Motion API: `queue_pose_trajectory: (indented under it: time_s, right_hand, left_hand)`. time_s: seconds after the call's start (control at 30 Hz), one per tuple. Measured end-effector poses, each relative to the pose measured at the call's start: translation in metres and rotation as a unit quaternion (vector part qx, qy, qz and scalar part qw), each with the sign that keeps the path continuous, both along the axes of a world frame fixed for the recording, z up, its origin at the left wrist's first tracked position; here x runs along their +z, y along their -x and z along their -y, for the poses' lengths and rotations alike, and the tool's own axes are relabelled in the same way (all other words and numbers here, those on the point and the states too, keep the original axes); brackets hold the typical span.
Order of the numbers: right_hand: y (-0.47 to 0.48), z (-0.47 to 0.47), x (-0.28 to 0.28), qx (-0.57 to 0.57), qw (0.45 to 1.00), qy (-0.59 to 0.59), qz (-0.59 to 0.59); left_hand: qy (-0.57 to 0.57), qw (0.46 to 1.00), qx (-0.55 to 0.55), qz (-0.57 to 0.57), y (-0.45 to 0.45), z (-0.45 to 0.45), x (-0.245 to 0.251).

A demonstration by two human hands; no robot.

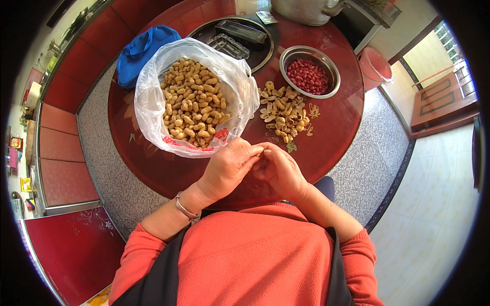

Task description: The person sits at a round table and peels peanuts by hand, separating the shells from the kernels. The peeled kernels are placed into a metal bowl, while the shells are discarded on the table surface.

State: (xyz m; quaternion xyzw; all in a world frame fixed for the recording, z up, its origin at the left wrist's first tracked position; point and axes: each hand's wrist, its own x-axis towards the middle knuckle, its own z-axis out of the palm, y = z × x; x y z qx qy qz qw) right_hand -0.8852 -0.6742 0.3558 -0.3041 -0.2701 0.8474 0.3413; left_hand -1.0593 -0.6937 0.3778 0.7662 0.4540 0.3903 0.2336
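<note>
My left hand (pixel 231 162) and my right hand (pixel 280 168) meet fingertip to fingertip over the near part of the round red table. Something small and brownish, perhaps a peanut, is pinched between them; the fingers hide most of it. Beyond my left hand stands a white plastic bag (pixel 149 111), wide at the mouth, with unshelled peanuts (pixel 193 103) inside. A pile of peanut shells (pixel 285 111) lies on the table past my right hand. Behind that pile, a steel bowl (pixel 335 82) holds red-skinned peanut kernels (pixel 308 76).
A blue cloth bag (pixel 143 51) lies at the table's left. Behind the plastic bag, a dark round tray (pixel 264 61) bears a glass ashtray (pixel 227 46) and a dark box (pixel 241 31). A metal kettle (pixel 302 11) stands at the far edge. A pink bin (pixel 374 67) is on the floor.
</note>
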Motion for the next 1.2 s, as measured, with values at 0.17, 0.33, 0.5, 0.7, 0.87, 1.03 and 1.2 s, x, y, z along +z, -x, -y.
queue_pose_trajectory:
  time_s: [0.17,0.33,0.5,0.7,0.87,1.03,1.2]
  right_hand:
    - [0.0,-0.002,0.0,0.019,1.0,0.006,-0.005]
    - [-0.004,-0.004,-0.001,0.063,0.99,-0.072,0.102]
    - [-0.008,-0.005,0.005,0.023,0.924,-0.266,0.275]
    - [-0.024,-0.034,0.022,-0.079,0.816,-0.408,0.402]
    - [-0.035,-0.115,0.04,-0.191,0.759,-0.434,0.445]
    - [-0.045,-0.133,0.046,-0.253,0.699,-0.49,0.455]
    - [-0.037,-0.069,0.028,-0.183,0.747,-0.472,0.432]
  left_hand:
    - [-0.05,0.998,0.009,-0.039,-0.001,0.0,-0.001]
    - [-0.051,0.998,0.027,-0.04,-0.002,0.0,-0.005]
    - [0.142,0.984,0.082,0.072,-0.005,-0.005,-0.01]
    - [0.471,0.776,0.035,0.418,-0.012,-0.007,-0.009]
    - [0.55,0.639,-0.008,0.537,-0.009,-0.003,-0.012]
    - [0.522,0.63,-0.014,0.575,-0.007,0.0,-0.012]
    - [0.459,0.671,-0.029,0.581,-0.008,0.0,-0.007]
